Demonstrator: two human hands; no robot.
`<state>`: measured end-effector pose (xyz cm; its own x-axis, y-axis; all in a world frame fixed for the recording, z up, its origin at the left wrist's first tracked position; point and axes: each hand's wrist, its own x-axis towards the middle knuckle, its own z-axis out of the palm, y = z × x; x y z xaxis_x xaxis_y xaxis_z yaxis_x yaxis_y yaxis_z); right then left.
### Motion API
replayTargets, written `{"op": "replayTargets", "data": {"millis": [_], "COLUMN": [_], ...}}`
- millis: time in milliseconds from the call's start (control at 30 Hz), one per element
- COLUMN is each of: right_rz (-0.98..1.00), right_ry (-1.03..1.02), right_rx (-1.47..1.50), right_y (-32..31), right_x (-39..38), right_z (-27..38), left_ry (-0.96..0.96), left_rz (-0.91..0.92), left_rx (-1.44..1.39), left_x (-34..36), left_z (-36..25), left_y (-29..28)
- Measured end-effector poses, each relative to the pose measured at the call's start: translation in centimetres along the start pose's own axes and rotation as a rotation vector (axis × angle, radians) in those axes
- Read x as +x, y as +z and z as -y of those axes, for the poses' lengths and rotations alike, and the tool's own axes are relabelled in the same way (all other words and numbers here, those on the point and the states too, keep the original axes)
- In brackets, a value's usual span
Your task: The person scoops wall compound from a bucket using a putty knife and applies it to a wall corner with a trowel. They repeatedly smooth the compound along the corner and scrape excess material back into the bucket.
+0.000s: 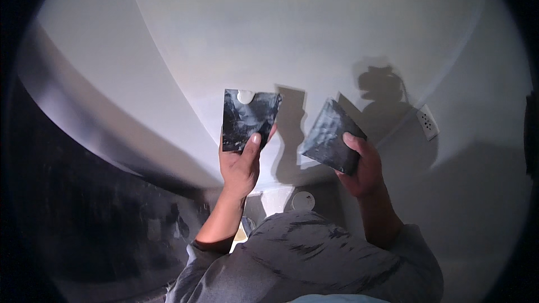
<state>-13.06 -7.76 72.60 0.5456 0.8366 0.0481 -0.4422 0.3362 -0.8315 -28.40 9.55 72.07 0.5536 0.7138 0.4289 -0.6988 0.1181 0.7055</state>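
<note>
My left hand (241, 169) is closed round the lower end of a flat black putty spreader (245, 119), thumb across its face. White smears cover the spreader, and a small blob of white putty (245, 97) sits at its top edge. A second flat black putty spreader (331, 137), tilted and streaked with white, is gripped in my right hand (362, 167), its thumb on the face and the other fingers mostly hidden behind. The two spreaders are apart, held up in front of a pale wall (314, 28).
A white wall outlet (427, 122) is at the right. Shadows of my hands and head fall on the wall. Below, a round white object (303, 201) lies near the wall's foot. A dark, smudged surface (101, 219) fills the lower left.
</note>
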Motion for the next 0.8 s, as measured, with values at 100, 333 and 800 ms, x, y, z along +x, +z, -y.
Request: {"op": "replayTargets", "data": {"millis": [100,333,800], "right_rz": [0.025,0.173,0.146], "right_ry": [0.153,0.359,-0.233], "right_rx": [0.243,0.434,0.063], "right_y": [1.1,1.6,2.2], "right_x": [0.1,-0.5,2.7], "right_z": [2.5,3.5,7.4], "left_ry": [0.157,0.556,-0.033], "left_rz": [-0.019,0.455,-0.086], "left_rx": [0.252,0.812,0.101], "left_x": [-0.7,-1.7,-3.8], "left_z": [1.3,2.6,-1.4], "left_y": [2.3,1.8,1.2]}}
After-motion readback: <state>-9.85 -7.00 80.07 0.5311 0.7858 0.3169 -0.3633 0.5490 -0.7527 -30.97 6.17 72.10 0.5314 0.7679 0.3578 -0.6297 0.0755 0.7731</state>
